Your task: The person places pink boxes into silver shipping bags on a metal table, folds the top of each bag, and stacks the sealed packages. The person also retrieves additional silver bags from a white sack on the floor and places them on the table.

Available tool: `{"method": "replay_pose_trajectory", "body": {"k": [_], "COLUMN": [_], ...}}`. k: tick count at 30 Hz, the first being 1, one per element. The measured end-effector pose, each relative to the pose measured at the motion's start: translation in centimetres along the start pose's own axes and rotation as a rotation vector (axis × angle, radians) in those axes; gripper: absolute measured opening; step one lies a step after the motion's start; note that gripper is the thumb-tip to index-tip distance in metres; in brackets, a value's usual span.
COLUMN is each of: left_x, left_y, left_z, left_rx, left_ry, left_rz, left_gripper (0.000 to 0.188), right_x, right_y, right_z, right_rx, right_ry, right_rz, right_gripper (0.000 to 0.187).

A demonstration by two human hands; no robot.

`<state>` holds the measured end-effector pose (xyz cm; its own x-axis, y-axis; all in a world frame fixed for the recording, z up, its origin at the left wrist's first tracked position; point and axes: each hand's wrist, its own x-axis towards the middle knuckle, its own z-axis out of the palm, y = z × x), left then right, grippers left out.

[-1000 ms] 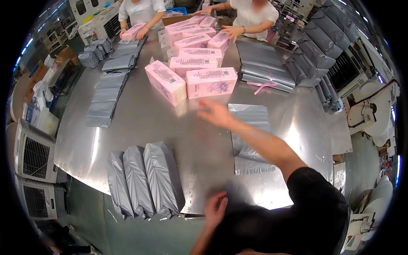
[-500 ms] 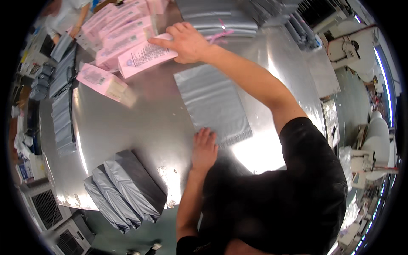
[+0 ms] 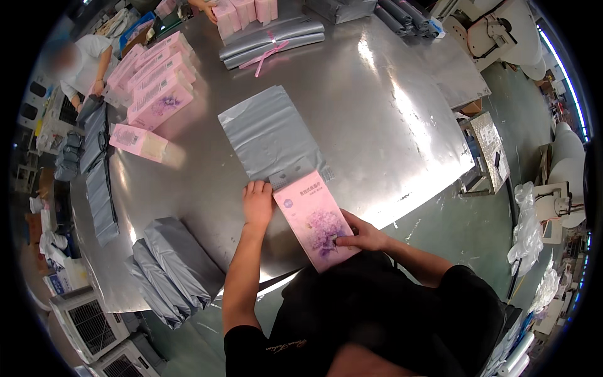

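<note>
My right hand grips a pink box with a purple flower print near its lower end, thumb on top. The box is tilted in front of my body, and its far end overlaps the near edge of a flat grey plastic mailing bag on the metal table. At that bag's near left corner, my left hand is closed with its fingertips on the edge; its thumb is hidden. A grey perforated strip shows at the far end of the box.
Several pink boxes stand at the far left, and one lies apart. Filled grey bags lean together at the near left table edge. A tied bag bundle lies at the back. A co-worker stands far left; another person's hand touches boxes.
My right hand has taken a pink box from the group and brought it back toward my body, to the bag's near edge. My left hand stays by that edge. The view has shifted.
</note>
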<state>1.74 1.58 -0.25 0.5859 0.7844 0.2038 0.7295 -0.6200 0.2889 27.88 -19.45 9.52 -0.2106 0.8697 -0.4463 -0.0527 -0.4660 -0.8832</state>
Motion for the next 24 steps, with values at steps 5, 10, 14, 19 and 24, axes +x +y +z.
{"method": "replay_pose_trajectory", "body": {"k": [5,10,14,19,24], "left_x": [0.4,0.7,1.7,-0.4,-4.6], "left_y": [-1.9,-4.1,-2.2,2.0,5.4], "left_z": [2.9,3.1,1.0,-2.8,-3.7], "left_rx": [-0.440,-0.845,-0.793,-0.549,-0.296], "left_ry": [0.019,0.053,0.048,0.231,0.254], "left_rz": [-0.385,-0.562,-0.514,-0.306,-0.069], "left_gripper": [0.014,0.015,0.013,0.009,0.018], "right_x": [0.0,5.2,14.2,17.5,14.4], "right_y": [0.8,-3.9,-5.0,-4.0,-0.1], "right_z": [-1.2,-4.5,-6.1,-7.3,-7.0], "right_rx": [-0.548,-0.862,-1.346,-1.366,-1.356], "right_ry": [-0.003,0.277,0.630,0.605,0.522], "right_rz": [0.070,-0.108,-0.722,-0.956,-0.912], "right_gripper": [0.092,0.052,0.021,0.019,0.020]}}
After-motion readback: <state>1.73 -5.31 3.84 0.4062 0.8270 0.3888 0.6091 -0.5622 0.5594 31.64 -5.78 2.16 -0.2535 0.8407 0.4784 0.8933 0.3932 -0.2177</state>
